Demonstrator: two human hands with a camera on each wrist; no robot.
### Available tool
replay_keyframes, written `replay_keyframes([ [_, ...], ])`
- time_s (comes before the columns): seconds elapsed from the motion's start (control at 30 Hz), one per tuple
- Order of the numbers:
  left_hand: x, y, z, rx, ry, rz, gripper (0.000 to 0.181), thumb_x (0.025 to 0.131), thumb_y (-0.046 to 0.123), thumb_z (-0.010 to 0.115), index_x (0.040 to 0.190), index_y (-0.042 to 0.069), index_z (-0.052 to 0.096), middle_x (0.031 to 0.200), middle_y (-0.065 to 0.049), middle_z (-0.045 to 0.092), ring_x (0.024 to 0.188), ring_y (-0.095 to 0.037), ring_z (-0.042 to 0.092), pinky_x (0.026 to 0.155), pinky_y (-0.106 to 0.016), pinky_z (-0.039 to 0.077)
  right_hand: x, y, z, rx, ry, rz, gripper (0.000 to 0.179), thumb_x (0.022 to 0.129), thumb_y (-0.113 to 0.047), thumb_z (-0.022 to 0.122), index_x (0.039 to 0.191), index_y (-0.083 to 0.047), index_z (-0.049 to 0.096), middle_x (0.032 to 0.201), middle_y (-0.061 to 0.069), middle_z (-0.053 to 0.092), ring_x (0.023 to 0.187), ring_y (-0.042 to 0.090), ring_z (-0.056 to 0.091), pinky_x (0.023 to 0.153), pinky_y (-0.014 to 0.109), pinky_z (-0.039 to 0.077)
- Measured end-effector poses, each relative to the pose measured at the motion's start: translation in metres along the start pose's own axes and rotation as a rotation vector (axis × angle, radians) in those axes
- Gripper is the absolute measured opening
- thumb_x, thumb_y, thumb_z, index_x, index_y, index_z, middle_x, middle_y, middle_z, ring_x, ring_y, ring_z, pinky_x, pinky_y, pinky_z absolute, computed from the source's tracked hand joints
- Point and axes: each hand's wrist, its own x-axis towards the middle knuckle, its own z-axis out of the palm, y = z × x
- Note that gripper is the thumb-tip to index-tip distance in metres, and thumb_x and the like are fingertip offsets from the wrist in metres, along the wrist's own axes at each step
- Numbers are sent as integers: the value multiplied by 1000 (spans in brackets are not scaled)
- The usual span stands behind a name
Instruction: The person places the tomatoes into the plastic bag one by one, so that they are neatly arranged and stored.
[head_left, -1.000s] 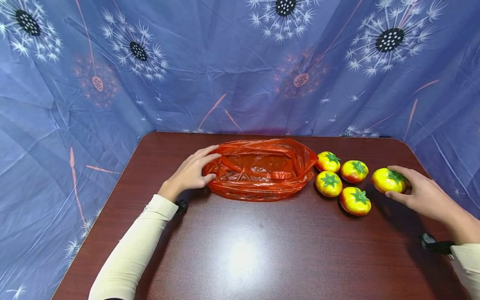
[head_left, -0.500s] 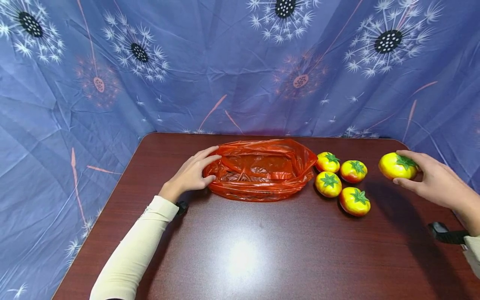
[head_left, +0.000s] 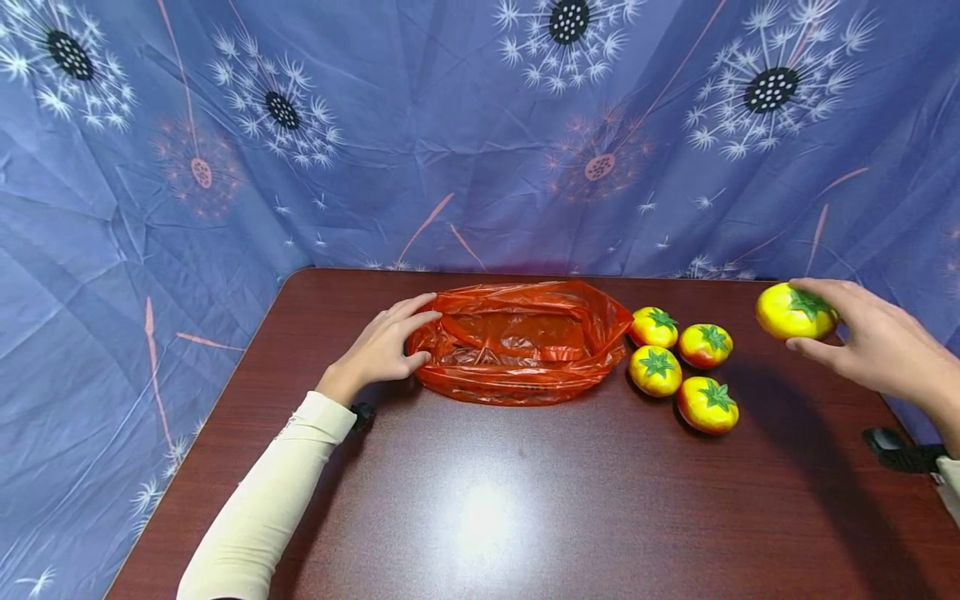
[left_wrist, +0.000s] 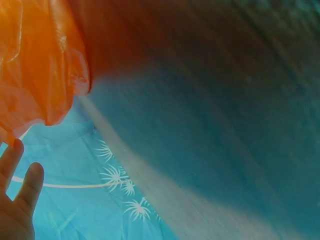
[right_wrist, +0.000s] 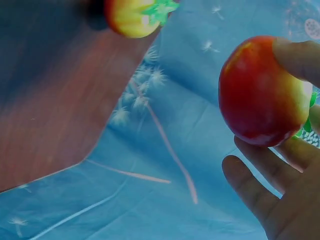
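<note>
The right hand (head_left: 881, 346) is clamped on a tomato (head_left: 783, 310), thumb and fingers around it, raised over the table's (head_left: 600, 492) right side. Four other tomatoes (head_left: 656, 372) sit clustered nearby, just beside a red plastic bag (head_left: 517, 385). The left hand (head_left: 381, 342), fingers apart, touches the bag's left end.

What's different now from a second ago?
The right hand, already holding one yellow-red fruit, carried it up and a little right, away from the four other fruits. Those, the red bag and the left hand beside it stayed put.
</note>
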Motion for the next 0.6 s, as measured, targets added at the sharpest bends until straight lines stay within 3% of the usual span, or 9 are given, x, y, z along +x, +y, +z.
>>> replay_keyframes([
  [0.2, 1, 1, 1, -5, -3, -1, 62, 81, 25, 71, 140, 11, 56, 160, -8, 36, 145, -30, 37, 108, -67, 37, 11, -15, -6, 42, 35, -72, 76, 74, -6, 82, 140, 2, 45, 129, 31, 49, 109, 45, 49, 83, 58, 40],
  [0.3, 0, 0, 2, -8, -11, -6, 62, 82, 26, 71, 140, 11, 56, 160, -7, 35, 146, -29, 36, 108, -67, 37, 16, -22, -7, 51, 75, -122, 77, 70, -3, 84, 138, -1, 49, 128, 27, 53, 110, 41, 51, 91, 46, 38],
  [0.43, 0, 0, 2, -7, -4, -10, 63, 81, 26, 71, 140, 11, 56, 160, -7, 35, 146, -29, 36, 108, -66, 37, 22, -33, -7, 68, 104, -172, 78, 68, -2, 85, 138, -3, 51, 128, 24, 55, 111, 39, 52, 95, 39, 35],
  [0.6, 0, 0, 2, -5, 0, -1, 62, 81, 26, 71, 140, 11, 56, 160, -6, 36, 146, -28, 36, 109, -64, 37, 28, -48, -9, 89, 85, -186, 79, 69, -3, 85, 139, -5, 51, 130, 22, 55, 115, 38, 51, 95, 47, 36],
])
